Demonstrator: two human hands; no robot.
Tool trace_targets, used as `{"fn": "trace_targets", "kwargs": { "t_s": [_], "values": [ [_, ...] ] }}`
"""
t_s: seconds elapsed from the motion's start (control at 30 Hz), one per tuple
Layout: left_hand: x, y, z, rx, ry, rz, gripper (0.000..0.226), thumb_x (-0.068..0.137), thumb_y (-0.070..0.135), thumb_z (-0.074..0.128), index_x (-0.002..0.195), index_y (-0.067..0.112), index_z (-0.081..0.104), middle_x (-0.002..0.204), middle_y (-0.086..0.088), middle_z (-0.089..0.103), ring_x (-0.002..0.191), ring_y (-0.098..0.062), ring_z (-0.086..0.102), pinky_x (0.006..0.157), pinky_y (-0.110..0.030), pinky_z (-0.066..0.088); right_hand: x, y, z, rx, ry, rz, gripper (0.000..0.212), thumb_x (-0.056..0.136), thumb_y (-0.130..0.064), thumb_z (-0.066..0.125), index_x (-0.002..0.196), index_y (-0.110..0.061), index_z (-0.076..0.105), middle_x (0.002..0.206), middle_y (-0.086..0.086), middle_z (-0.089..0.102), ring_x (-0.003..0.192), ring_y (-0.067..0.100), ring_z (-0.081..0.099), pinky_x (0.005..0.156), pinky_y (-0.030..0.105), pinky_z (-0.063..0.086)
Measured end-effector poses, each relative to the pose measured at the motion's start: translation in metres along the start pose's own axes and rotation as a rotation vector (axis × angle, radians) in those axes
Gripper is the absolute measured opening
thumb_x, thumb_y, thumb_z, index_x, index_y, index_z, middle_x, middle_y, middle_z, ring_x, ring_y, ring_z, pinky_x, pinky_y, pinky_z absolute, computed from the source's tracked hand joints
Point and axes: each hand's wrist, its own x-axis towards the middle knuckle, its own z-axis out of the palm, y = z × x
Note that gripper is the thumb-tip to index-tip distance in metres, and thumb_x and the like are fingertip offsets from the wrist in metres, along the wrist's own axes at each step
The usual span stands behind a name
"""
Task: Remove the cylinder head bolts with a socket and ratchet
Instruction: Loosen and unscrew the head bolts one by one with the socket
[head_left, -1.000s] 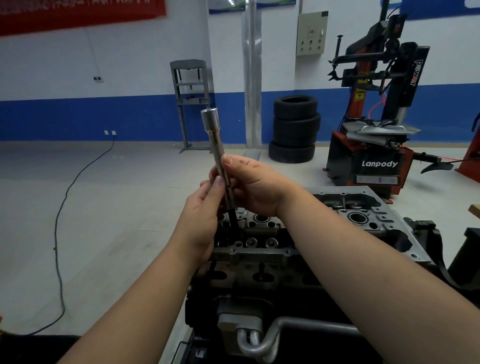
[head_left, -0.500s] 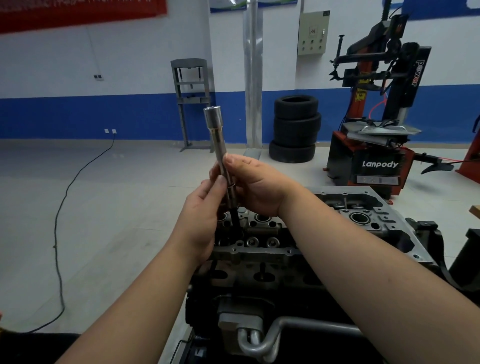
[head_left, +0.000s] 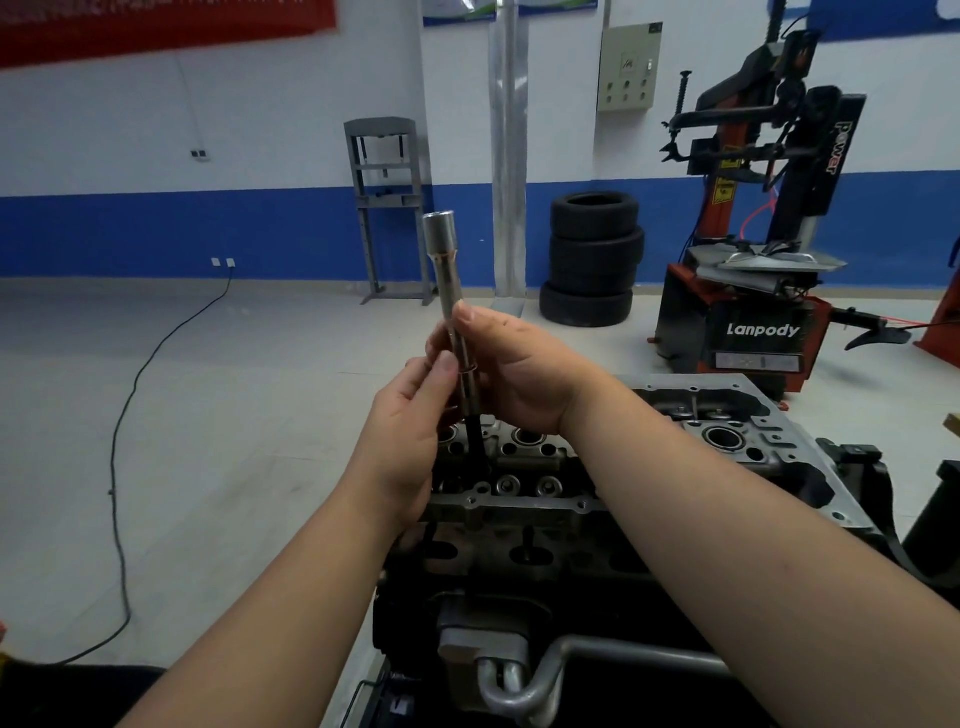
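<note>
The grey cast-aluminium cylinder head (head_left: 524, 483) sits on the dark engine block in front of me, its top face open so the valve wells and bolt holes show. Behind it stand a red and black tyre-changing machine (head_left: 753, 291) and a stack of three black tyres (head_left: 592, 260), well apart from my work and of no concern to it.

Both my forearms reach in over the near edge of the head, because the bolt I am after lies deep in the middle row and I need my hands above it. My right hand (head_left: 519, 374) wraps the tool from the far side, thumb up along the shaft and fingers curled round behind; that is the steadying grip, keeping the tool close to upright over the hole. My left hand (head_left: 410, 415) pinches the shaft lower down between thumb and fingertips, a light hold suited to twirling, not forcing.

What I hold is a long polished steel socket extension (head_left: 452, 312), its wider cup end at the top, empty, with no ratchet fitted. Below my hands it narrows to a dark slim stem (head_left: 475, 441) that runs down into the head between the wells. Whether that stem is the bolt itself or a bit seated on a bolt, I cannot tell, as its lower end is hidden. I judge the bolt is already loose enough to spin by hand.
</note>
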Motion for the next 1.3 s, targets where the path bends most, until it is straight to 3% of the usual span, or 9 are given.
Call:
{"fn": "trace_targets", "kwargs": {
  "t_s": [0.23,0.37,0.5,0.63,0.73,0.87,1.0,1.2,1.3],
  "values": [
    [0.0002,0.0011,0.001,-0.042,-0.002,0.008,0.02,0.084,0.038,0.063,0.092,0.037,0.082,0.098,0.002,0.079,0.099,-0.012,0.073,0.089,-0.031,0.052,0.0003,0.0003,0.0003,-0.001,0.012,0.026,0.033,0.097,-0.044,0.048,0.101,-0.016,0.066,0.093,0.0,0.067,0.089,0.014,0.065,0.083,0.034,0.051],
    [0.0035,-0.0022,0.0005,-0.055,-0.002,0.011,0.029,0.077,0.034,0.072,0.104,0.027,0.076,0.11,-0.004,0.078,0.11,-0.018,0.072,0.1,-0.037,0.052,0.0015,-0.0007,0.0018,0.03,0.005,-0.011,0.02,0.094,-0.033,0.052,0.092,-0.014,0.056,0.089,0.004,0.058,0.084,0.018,0.057,0.084,0.04,0.043],
    [0.0027,-0.0016,-0.003,-0.04,-0.029,-0.017,0.038,0.082,0.055,0.065,0.107,0.029,0.076,0.107,-0.002,0.078,0.105,-0.016,0.072,0.09,-0.034,0.052,0.0002,-0.0015,0.0008,0.001,0.026,-0.007,0.031,0.104,-0.035,0.044,0.095,-0.009,0.059,0.083,0.006,0.054,0.074,0.019,0.052,0.077,0.037,0.044],
    [0.0017,-0.0012,-0.0035,-0.059,-0.037,-0.028,0.027,0.092,0.044,0.059,0.103,0.03,0.079,0.109,-0.002,0.078,0.108,-0.016,0.072,0.092,-0.032,0.051,0.0007,-0.0006,0.0003,-0.002,0.031,0.027,0.038,0.102,-0.042,0.043,0.098,-0.011,0.064,0.086,0.001,0.063,0.076,0.012,0.059,0.074,0.029,0.046],
    [0.002,-0.002,-0.0013,-0.048,0.003,-0.011,0.027,0.083,0.039,0.065,0.103,0.024,0.075,0.098,-0.001,0.078,0.098,-0.014,0.073,0.093,-0.037,0.05,0.0004,-0.0005,0.0006,-0.008,0.013,0.032,0.034,0.098,-0.044,0.048,0.1,-0.014,0.063,0.093,0.0,0.063,0.088,0.016,0.059,0.082,0.033,0.045],
    [0.0025,-0.0022,-0.0007,-0.047,0.009,-0.002,0.032,0.079,0.04,0.074,0.109,0.029,0.074,0.115,-0.004,0.077,0.116,-0.021,0.069,0.105,-0.044,0.05,0.0007,-0.0001,0.0017,-0.021,0.006,-0.01,0.024,0.094,-0.035,0.051,0.095,-0.012,0.058,0.089,0.003,0.059,0.088,0.021,0.056,0.085,0.042,0.043],
    [0.0017,-0.0008,-0.0032,-0.032,-0.022,-0.039,0.033,0.092,0.048,0.057,0.11,0.027,0.075,0.112,-0.002,0.077,0.11,-0.015,0.071,0.093,-0.035,0.05,0.0008,-0.0004,0.0,-0.01,0.024,0.011,0.032,0.1,-0.038,0.046,0.098,-0.009,0.061,0.088,0.007,0.056,0.082,0.023,0.053,0.085,0.044,0.043],
    [0.0013,-0.0011,-0.001,-0.055,-0.013,-0.029,0.03,0.084,0.041,0.062,0.104,0.023,0.074,0.098,-0.002,0.078,0.098,-0.015,0.073,0.093,-0.036,0.051,-0.0012,-0.001,0.0005,-0.023,0.021,0.028,0.033,0.095,-0.044,0.047,0.099,-0.015,0.063,0.091,-0.001,0.064,0.084,0.013,0.059,0.077,0.028,0.048],
    [0.0021,-0.0018,0.0001,-0.052,-0.004,-0.004,0.035,0.078,0.037,0.068,0.11,0.023,0.072,0.105,-0.002,0.078,0.107,-0.018,0.072,0.1,-0.04,0.051,-0.0005,-0.0013,0.0017,-0.031,0.007,0.003,0.025,0.092,-0.037,0.051,0.095,-0.014,0.058,0.092,0.003,0.059,0.092,0.023,0.053,0.089,0.042,0.042]
  ]
}}
